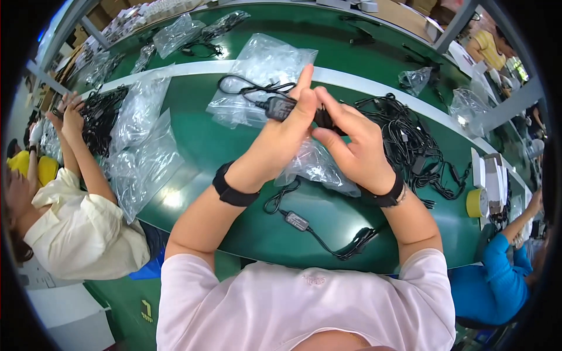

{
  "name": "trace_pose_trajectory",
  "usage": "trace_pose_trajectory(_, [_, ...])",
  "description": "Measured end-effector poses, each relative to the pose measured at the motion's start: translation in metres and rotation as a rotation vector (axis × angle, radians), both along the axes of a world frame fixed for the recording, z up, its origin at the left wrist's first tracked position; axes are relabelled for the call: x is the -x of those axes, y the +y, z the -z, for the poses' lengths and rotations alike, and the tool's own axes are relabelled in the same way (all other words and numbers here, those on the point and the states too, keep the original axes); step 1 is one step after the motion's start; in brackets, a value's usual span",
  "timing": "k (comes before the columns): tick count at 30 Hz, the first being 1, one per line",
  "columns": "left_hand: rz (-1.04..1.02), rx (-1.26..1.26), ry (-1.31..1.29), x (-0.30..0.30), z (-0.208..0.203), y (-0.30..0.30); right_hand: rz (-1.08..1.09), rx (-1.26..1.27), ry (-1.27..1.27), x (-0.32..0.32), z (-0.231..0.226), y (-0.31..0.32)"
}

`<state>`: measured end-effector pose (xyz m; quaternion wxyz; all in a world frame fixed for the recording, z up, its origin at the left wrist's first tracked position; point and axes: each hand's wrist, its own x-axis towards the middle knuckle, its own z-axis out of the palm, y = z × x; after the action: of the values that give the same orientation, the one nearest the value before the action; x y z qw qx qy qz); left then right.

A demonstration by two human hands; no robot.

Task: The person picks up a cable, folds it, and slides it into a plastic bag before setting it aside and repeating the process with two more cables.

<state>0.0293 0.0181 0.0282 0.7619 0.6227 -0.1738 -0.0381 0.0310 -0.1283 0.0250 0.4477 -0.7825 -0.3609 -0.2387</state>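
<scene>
Above the middle of the table, my left hand point(285, 128) is closed on a power adapter cable point(280, 108). Its black box with a pale label shows beside the thumb, and a loop of cord trails to the left. Fingers and thumb of my right hand point(358, 140) pinch a black bundled part at the other end, seemingly of the same cable; the fingers partly cover it. Under the hands lie clear plastic bags point(257, 64). Nearer to me, a second adapter cable point(297, 220) rests on the green table point(234, 234), its cord gathered at the right.
A tangled heap of black cables point(404, 131) lies to the right, with a yellow tape roll point(477, 203) and a white box point(494, 181) beyond it. More plastic bags point(143, 140) lie left, close to a co-worker's hands point(70, 114). A pale raised strip point(205, 67) crosses behind.
</scene>
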Motion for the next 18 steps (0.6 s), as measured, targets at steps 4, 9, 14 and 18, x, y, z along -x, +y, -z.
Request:
trace_pose_trajectory(4, [0.133,-0.072,0.118,0.003,-0.001,0.003,0.004,0.024,0.108,0.005,0.001,0.003])
trace_pose_trajectory(9, [0.040,-0.517,-0.103,-0.004,-0.014,0.019,-0.048,-0.422,0.711,-0.005,-0.013,-0.008])
trace_pose_trajectory(14, [-0.365,-0.065,-0.088,-0.017,-0.035,0.044,-0.529,-0.677,0.915,-0.010,-0.032,-0.046])
trace_pose_trajectory(18, [-0.062,0.093,-0.066,-0.016,-0.028,0.041,-0.611,-0.518,1.019,0.000,-0.022,-0.018])
